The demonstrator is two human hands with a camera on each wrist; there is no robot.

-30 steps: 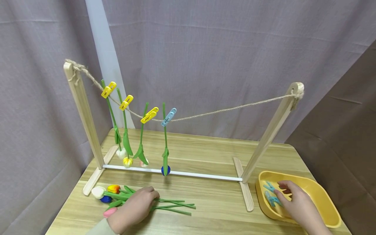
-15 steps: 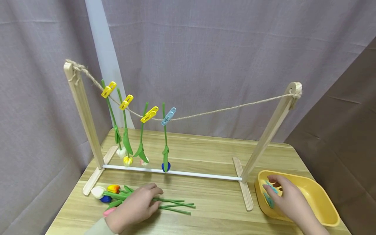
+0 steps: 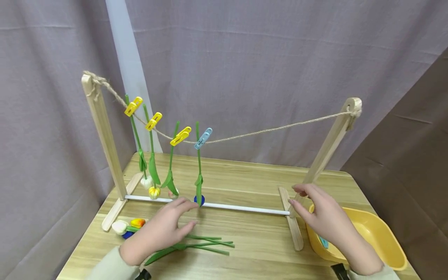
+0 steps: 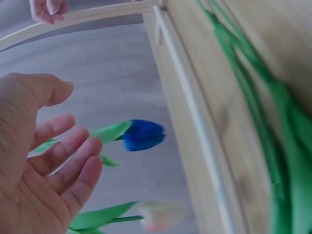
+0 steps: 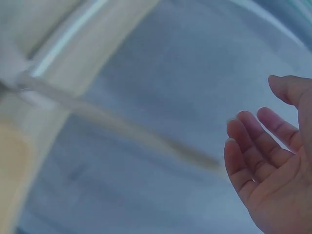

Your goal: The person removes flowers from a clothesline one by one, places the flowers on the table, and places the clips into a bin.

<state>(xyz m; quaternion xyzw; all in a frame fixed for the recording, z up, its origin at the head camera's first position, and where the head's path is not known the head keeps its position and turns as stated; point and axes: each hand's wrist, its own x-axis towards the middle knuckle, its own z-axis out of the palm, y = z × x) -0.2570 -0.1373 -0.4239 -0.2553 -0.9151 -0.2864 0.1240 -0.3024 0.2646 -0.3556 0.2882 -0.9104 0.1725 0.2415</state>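
My left hand [image 3: 157, 233] is raised over the loose tulips on the table, its relaxed fingers holding nothing. Beneath it lie the green stems [image 3: 206, 245], a white tulip [image 3: 120, 227] and an orange-yellow one [image 3: 138, 223]. Beyond the fingertips in the left wrist view hangs a blue tulip [image 4: 144, 135]. My right hand [image 3: 325, 217], also bare with loosely bent fingers, hovers in front of the right post, partly covering the yellow basin [image 3: 381, 237]. One light blue clothespin [image 3: 323, 242] shows inside the basin; the hand hides the rest of that corner.
A twine line [image 3: 266, 132] sags between two wooden posts. Yellow clothespins [image 3: 181, 136] and a blue clothespin [image 3: 203, 138] hold several tulips upside down on its left half. A white bar [image 3: 245, 209] joins the stand's feet.
My left hand has lifted off the tulip stems, moving slightly up. My right hand has come out of the basin, up and left toward the right post, without a clothespin.
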